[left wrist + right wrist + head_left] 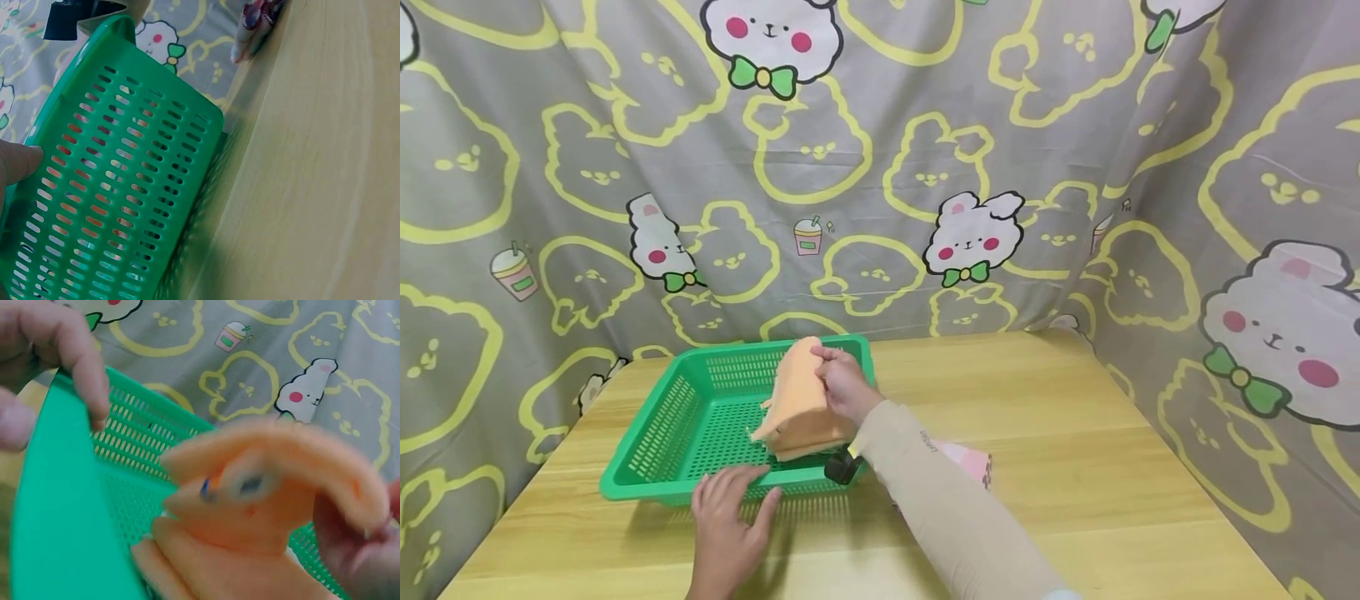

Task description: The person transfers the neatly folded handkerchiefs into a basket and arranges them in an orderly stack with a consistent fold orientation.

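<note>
My right hand pinches the upper edge of a soft orange felt-like piece, folded like a small house roof, over the right part of a green plastic basket. In the right wrist view the orange piece is blurred, with layered lower flaps and a small white and blue detail on its side. My left hand holds the basket's near rim, fingers over it and thumb on the outer side. The basket's slotted wall fills much of the left wrist view.
A pink patterned item lies on the wooden table, partly hidden behind my right forearm. A black wrist device sits beneath my right wrist. A grey curtain with cartoon prints hangs behind and beside the table.
</note>
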Tool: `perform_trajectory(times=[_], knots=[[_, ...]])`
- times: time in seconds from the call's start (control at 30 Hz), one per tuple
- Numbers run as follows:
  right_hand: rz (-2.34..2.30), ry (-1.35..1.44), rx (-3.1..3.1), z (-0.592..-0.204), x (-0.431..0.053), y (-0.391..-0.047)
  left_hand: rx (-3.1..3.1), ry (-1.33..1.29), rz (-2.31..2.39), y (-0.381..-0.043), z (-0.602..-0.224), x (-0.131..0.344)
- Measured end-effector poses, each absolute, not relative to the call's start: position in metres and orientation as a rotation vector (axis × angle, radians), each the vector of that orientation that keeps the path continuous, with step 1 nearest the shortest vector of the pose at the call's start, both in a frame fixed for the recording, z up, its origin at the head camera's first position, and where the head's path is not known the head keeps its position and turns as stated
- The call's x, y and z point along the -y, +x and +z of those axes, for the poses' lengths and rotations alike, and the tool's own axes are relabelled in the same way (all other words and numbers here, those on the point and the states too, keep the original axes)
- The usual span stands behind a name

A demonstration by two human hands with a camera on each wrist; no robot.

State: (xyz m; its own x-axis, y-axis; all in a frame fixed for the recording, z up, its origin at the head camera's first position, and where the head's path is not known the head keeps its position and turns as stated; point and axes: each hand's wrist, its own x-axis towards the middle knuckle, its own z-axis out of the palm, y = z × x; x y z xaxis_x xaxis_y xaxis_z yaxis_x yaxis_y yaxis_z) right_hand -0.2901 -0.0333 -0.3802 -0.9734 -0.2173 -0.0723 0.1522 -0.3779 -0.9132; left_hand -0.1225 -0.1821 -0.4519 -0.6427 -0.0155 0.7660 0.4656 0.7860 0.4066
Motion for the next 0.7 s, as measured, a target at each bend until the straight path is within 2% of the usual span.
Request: perform_trajectory(times=[0.2, 0.57, 0.7], knots=[[-2.109, -0.031, -2.219, -0.387, 0.032, -0.286, 2.161, -0.335, -0.754, -0.123, -0.452, 0.182], [-1.823, -0.123, -2.627, -0.388, 0.03, -0.282, 2.162, -0.331, -0.747, -0.123, -0.451, 0.181], [-1.673, -0.273, -2.765, -0.388, 0.03, -0.28, 2.166, -0.327, -0.747, -0.122, -0.451, 0.181]])
